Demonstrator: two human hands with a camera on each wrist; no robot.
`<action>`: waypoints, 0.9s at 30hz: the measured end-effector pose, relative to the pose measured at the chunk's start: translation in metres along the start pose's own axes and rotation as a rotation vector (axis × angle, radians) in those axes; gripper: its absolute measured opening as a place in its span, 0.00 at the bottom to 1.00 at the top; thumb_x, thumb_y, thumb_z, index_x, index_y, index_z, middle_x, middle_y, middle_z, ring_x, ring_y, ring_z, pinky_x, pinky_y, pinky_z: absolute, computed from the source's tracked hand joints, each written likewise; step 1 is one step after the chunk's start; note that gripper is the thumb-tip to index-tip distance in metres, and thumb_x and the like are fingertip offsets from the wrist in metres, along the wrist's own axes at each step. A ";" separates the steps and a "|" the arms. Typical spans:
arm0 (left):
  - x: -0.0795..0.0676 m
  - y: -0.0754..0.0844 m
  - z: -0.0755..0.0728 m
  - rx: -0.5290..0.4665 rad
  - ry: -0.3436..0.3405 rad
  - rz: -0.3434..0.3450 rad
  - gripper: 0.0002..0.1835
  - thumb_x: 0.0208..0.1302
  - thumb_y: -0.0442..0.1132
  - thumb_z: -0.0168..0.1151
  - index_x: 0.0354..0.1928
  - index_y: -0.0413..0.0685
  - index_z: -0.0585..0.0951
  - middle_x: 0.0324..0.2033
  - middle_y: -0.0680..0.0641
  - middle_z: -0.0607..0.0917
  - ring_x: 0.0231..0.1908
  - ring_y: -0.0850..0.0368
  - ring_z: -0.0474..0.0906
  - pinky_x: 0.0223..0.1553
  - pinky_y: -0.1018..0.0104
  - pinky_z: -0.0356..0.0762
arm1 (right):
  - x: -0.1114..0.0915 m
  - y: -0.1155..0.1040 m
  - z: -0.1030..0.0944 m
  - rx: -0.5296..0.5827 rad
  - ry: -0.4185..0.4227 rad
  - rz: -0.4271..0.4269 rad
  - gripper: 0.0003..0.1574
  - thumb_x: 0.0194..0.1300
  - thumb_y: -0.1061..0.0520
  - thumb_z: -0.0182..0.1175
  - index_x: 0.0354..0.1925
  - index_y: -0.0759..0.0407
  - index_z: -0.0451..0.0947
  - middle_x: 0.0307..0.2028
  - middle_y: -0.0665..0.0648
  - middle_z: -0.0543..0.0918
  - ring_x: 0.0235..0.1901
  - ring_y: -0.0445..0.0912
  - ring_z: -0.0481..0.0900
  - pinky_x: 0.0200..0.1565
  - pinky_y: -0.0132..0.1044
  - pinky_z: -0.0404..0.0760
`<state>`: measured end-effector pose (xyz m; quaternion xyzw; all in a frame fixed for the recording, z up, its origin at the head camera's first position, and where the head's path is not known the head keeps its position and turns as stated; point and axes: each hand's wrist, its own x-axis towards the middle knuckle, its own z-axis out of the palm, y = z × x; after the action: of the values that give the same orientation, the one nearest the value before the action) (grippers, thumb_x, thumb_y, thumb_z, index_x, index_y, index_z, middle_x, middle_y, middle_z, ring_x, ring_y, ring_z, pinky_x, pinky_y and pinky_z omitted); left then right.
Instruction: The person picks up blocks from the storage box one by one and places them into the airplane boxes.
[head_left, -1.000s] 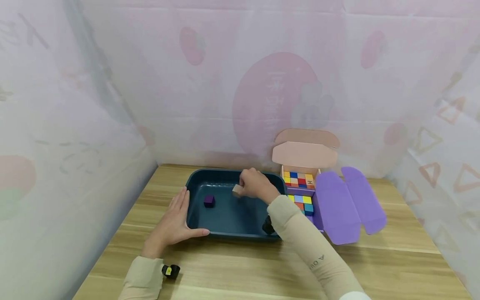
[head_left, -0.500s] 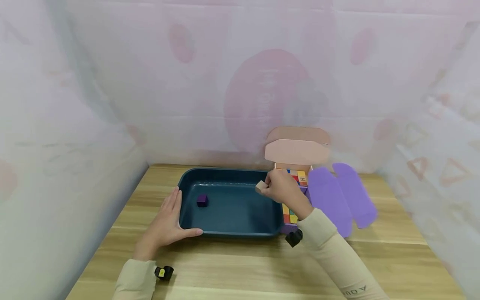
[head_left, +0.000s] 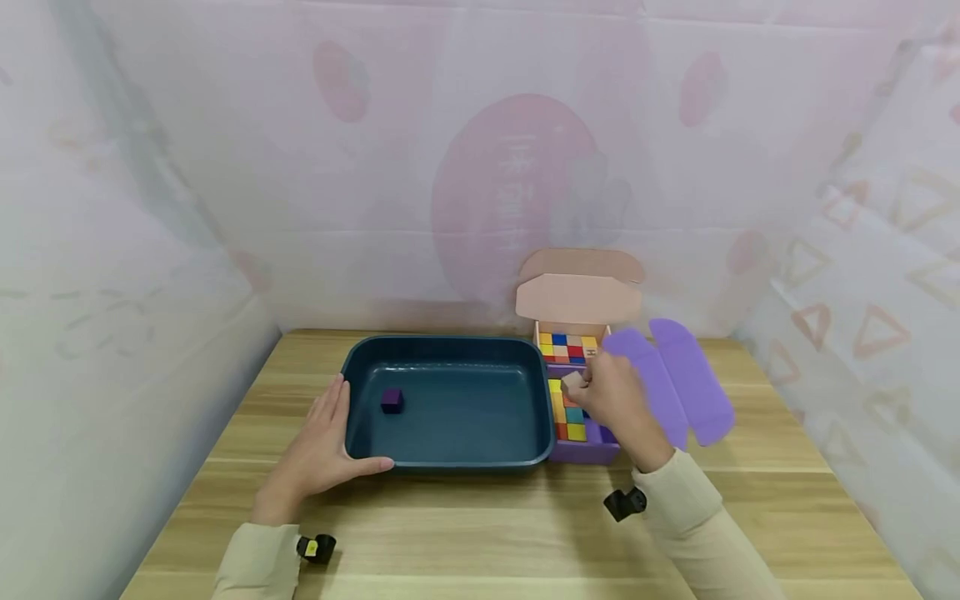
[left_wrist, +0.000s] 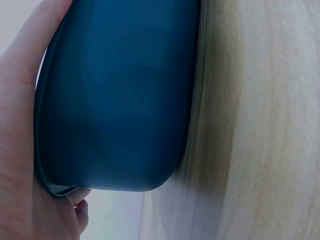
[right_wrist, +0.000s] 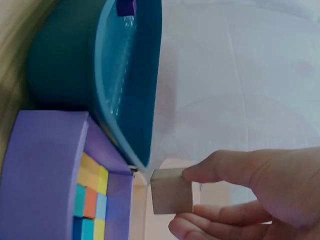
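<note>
My right hand (head_left: 617,398) pinches a plain wooden cube (right_wrist: 171,191) between thumb and fingers, above the purple box (head_left: 585,452). Rows of coloured cubes (head_left: 576,432) sit inside that box, partly hidden by the hand. My left hand (head_left: 318,446) rests straight-fingered along the left end of a dark teal tray (head_left: 450,463), thumb at its front rim. In the left wrist view the palm lies against the outer wall of the tray. A single dark purple cube (head_left: 392,401) lies on the tray floor toward the left.
Behind the purple box stands a pink box (head_left: 579,298) with its lid raised and several coloured cubes (head_left: 567,347) inside. The purple lid (head_left: 675,383) is folded out to the right. A printed cloth (head_left: 450,167) closes off the back of the wooden table (head_left: 480,533).
My right hand has carried the wooden cube rightward, from inside the tray across its rim to over the purple box. My left hand stays at the tray's left end. The view has shifted slightly.
</note>
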<state>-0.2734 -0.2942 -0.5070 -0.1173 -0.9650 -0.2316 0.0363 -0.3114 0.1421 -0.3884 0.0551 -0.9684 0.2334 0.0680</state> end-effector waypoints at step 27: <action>0.001 0.001 0.002 0.004 0.003 -0.008 0.79 0.49 0.79 0.71 0.84 0.33 0.41 0.85 0.33 0.39 0.84 0.32 0.38 0.83 0.33 0.41 | -0.006 0.023 0.049 -0.298 0.011 0.228 0.20 0.60 0.52 0.77 0.39 0.69 0.86 0.30 0.66 0.88 0.25 0.56 0.83 0.21 0.48 0.84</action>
<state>-0.2737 -0.2925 -0.5079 -0.1130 -0.9658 -0.2302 0.0373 -0.3136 0.1409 -0.4426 -0.0670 -0.9919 0.0938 0.0536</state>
